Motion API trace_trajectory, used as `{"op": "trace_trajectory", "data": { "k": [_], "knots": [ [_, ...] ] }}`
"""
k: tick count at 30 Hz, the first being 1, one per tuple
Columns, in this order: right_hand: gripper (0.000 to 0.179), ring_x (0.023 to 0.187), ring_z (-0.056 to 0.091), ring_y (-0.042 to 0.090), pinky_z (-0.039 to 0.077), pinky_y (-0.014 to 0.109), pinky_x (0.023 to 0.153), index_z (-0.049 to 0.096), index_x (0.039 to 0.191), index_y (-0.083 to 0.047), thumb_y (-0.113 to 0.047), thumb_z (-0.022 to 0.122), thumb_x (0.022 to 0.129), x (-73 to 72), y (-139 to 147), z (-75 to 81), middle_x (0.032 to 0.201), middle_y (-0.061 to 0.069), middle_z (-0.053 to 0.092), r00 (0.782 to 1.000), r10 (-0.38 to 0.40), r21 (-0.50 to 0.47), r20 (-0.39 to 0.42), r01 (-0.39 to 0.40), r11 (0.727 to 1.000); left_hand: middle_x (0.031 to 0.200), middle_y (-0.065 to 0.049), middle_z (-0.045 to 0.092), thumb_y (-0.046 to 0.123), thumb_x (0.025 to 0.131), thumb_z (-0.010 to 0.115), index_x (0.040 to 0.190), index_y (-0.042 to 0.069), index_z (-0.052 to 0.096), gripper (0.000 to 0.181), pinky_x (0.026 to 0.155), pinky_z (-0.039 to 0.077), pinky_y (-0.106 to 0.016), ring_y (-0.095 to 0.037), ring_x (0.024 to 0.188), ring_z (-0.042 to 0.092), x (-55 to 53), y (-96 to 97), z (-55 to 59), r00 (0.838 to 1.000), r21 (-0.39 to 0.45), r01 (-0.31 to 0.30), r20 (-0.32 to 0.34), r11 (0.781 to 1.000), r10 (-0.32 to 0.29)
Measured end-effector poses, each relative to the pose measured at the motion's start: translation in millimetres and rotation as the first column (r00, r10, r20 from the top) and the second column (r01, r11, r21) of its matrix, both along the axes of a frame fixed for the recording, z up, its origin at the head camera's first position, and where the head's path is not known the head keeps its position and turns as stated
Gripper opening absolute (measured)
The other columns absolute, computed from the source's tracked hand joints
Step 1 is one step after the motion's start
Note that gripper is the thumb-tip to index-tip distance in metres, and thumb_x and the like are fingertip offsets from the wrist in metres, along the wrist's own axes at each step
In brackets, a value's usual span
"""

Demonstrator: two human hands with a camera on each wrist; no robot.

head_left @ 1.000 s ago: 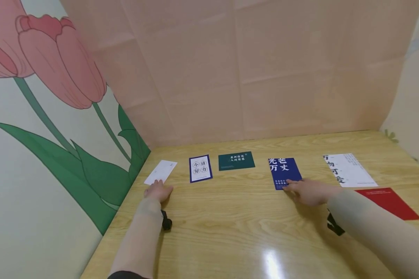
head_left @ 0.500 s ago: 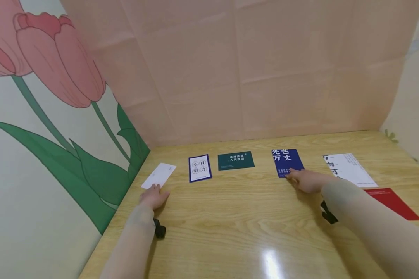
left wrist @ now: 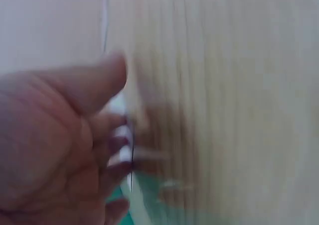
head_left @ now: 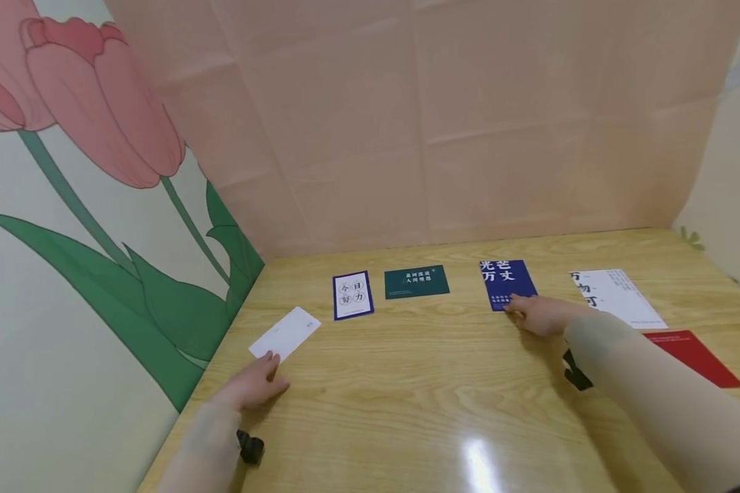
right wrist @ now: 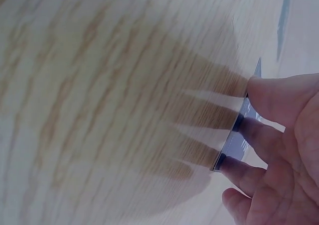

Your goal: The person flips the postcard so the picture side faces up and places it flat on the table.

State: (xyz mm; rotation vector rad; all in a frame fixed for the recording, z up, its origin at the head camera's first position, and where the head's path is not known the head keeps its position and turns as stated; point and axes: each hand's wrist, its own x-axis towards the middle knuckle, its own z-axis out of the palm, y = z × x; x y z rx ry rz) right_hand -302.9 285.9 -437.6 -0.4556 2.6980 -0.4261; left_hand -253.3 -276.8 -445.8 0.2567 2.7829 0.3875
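My left hand [head_left: 254, 385] rests its fingertips on the near end of a white card [head_left: 289, 333] that lies slanted on the table at the left. In the left wrist view the hand [left wrist: 55, 140] is blurred, with the fingers extended and the thumb apart from them. Toward the right, the fingertips of my right hand [head_left: 543, 316] press on the near edge of a dark blue card [head_left: 504, 282] printed with white characters. In the right wrist view that card [right wrist: 237, 144] lies flat under the fingertips, the thumb at its edge.
A blue-bordered white card [head_left: 352, 296] and a green card [head_left: 415, 282] lie between the hands. Right of the right hand are a white card with black characters [head_left: 625, 301] and a red card [head_left: 690, 356]. A pink cloth [head_left: 419, 137] hangs behind the wooden table [head_left: 394, 404].
My left hand has drawn the white card nearer and turned it. The blue card has moved a little away and rightward under my right hand, then stayed nearly still.
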Motion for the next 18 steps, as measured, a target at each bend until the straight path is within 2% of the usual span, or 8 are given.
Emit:
{"op": "trace_trajectory", "data": {
  "k": [3,5,7,11,18],
  "knots": [
    [0.042,0.13,0.022,0.059,0.02,0.067,0.103,0.048,0.139,-0.002,-0.014,0.043,0.099,-1.0,-1,0.0,0.147,0.036,0.021,1.0,-0.006,-0.005,0.004,0.006,1.0,0.154,-0.021,0.026,0.039,0.092,0.063,0.146,0.0,0.037,0.071,0.11,0.022,-0.057,-0.043,0.14,0.022,11.3,-7.1,2.4,0.992,0.064,0.116,0.048,0.991,-0.119],
    [0.042,0.13,0.022,0.059,0.019,0.067,0.103,0.048,0.139,-0.002,-0.013,0.043,0.099,-1.3,1,-0.4,0.148,0.036,0.021,1.0,-0.011,-0.005,0.009,0.011,1.0,0.155,-0.017,0.026,0.04,0.091,0.063,0.146,0.004,0.038,0.071,0.11,0.022,-0.058,-0.042,0.141,0.021,16.2,-7.9,3.6,0.978,0.065,0.193,0.071,0.979,-0.197],
    [0.042,0.13,0.022,0.059,0.019,0.068,0.103,0.048,0.139,-0.002,-0.013,0.044,0.099,-2.1,2,-0.9,0.148,0.035,0.02,1.0,-0.013,-0.004,0.014,0.013,1.0,0.156,-0.013,0.026,0.038,0.092,0.063,0.147,0.007,0.038,0.069,0.109,0.021,-0.059,-0.042,0.141,0.02,20.4,-6.0,5.1,0.963,0.078,0.244,0.098,0.967,-0.251],
    [0.042,0.129,0.022,0.059,0.019,0.068,0.103,0.048,0.139,-0.003,-0.015,0.044,0.099,-4.3,4,-2.6,0.148,0.035,0.021,1.0,-0.009,0.004,0.01,0.009,1.0,0.157,-0.004,0.025,0.039,0.092,0.062,0.148,0.015,0.038,0.066,0.11,0.021,-0.059,-0.037,0.142,0.02,26.7,8.4,8.0,0.94,0.08,0.305,0.137,0.949,-0.314],
    [0.041,0.129,0.024,0.059,0.02,0.068,0.103,0.05,0.138,-0.002,-0.015,0.046,0.099,-7.0,4,-2.3,0.148,0.034,0.023,1.0,0.003,0.009,-0.005,-0.003,1.0,0.157,0.011,0.022,0.045,0.092,0.059,0.149,0.028,0.037,0.064,0.112,0.021,-0.053,-0.028,0.144,0.02,30.7,50.5,7.5,0.905,0.033,0.393,0.164,0.919,-0.393]
  ]
}}
